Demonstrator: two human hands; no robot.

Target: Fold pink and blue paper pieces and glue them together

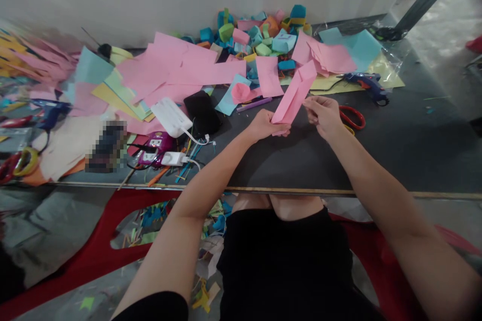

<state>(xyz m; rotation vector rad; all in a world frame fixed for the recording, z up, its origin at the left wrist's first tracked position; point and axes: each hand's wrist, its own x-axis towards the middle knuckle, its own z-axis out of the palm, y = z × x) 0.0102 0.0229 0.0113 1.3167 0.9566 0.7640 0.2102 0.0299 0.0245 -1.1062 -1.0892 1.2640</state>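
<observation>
A folded strip of pink paper (293,94) slants up over the dark table, its far end bent into a small flap. My left hand (268,126) grips its lower end, thumb on top and fingers beneath. Up along the strip's right edge, my right hand (323,114) has its thumb and index finger pinched together at the paper. Behind the strip lie a flat pink paper piece (268,76) and a purple pen (254,104). Scissors with red and yellow handles (353,117) rest just right of my right hand, partly hidden by it.
Small folded paper boxes (263,35) heap against the wall. Pink sheets (165,67) spread at the left. A blue glue gun (367,85) lies right. A white power bank (171,117), black pouch (203,113) and purple power strip (156,148) with cables sit left. The table edge (301,191) runs before my lap.
</observation>
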